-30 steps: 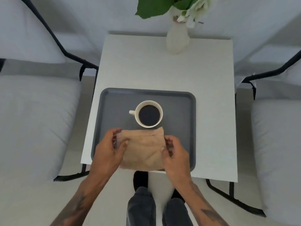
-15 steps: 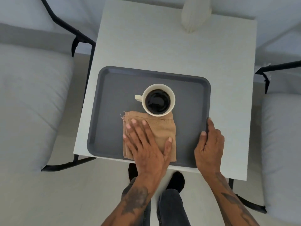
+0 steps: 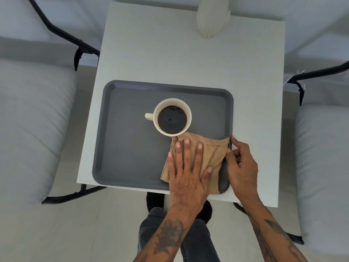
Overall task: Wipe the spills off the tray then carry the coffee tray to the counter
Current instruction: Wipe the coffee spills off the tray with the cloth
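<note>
The left hand (image 3: pixel 186 167) lay flat and fully open on a tan cloth (image 3: pixel 211 154), palm down with the fingers spread, gripping nothing but pressing the fabric onto the floor of the dark grey tray (image 3: pixel 130 148). That flat press looked meant to put as much cloth as possible against the surface. The cloth sat in the tray's near right corner, its far edge touching or just tucked under the base of the coffee cup (image 3: pixel 172 116), which stood near the middle of the tray with its handle pointing left and dark coffee close to the rim. The right hand (image 3: pixel 240 165) was half curled over the tray's right rim, thumb and fingertips pinching the edge beside the cloth; this hold seemed intended to keep the tray from sliding on the smooth white table (image 3: pixel 188 59) under the rubbing. No spill could be made out on the bare part of the tray. With the cup so full and the cloth against it, a hard push toward the cup risked fresh slopping. The tray rested near the table's front edge, between two cushioned chairs, and a white vase (image 3: pixel 209 17) stood at the far side. Wiping appeared underway; carrying had not begun.
</note>
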`<act>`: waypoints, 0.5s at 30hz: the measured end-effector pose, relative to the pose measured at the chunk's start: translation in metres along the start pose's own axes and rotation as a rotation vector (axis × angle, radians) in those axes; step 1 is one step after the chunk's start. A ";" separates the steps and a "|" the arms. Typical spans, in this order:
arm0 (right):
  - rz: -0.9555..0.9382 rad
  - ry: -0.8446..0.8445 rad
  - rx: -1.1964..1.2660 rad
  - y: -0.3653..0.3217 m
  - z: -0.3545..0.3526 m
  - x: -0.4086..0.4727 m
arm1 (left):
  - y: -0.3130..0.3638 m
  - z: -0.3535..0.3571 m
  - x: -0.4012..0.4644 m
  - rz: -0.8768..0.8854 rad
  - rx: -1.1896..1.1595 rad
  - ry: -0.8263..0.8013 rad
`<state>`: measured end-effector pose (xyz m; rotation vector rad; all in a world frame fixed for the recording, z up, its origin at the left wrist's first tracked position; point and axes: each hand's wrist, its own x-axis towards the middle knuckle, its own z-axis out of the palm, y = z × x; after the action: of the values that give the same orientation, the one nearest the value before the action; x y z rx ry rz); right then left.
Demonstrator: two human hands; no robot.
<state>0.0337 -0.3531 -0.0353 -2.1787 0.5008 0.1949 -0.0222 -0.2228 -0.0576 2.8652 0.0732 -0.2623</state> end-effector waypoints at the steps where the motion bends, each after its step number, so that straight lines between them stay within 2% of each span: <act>1: -0.003 -0.011 0.005 0.000 -0.001 0.000 | -0.008 -0.002 -0.002 0.022 0.009 -0.003; 7: 0.001 -0.056 0.002 -0.007 -0.007 0.000 | -0.074 -0.021 -0.013 -0.056 0.092 -0.004; 11: 0.014 -0.061 0.014 -0.008 -0.007 0.000 | -0.156 -0.036 -0.019 -0.174 0.208 0.035; 13: 0.016 -0.070 0.021 -0.009 -0.006 -0.001 | -0.186 -0.044 -0.020 -0.136 0.249 0.014; 15: 0.018 -0.073 0.027 -0.009 -0.005 -0.002 | -0.190 -0.047 -0.018 -0.109 0.213 -0.006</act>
<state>0.0360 -0.3515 -0.0253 -2.1329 0.4789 0.2751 -0.0453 -0.0280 -0.0577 3.0768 0.2130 -0.3180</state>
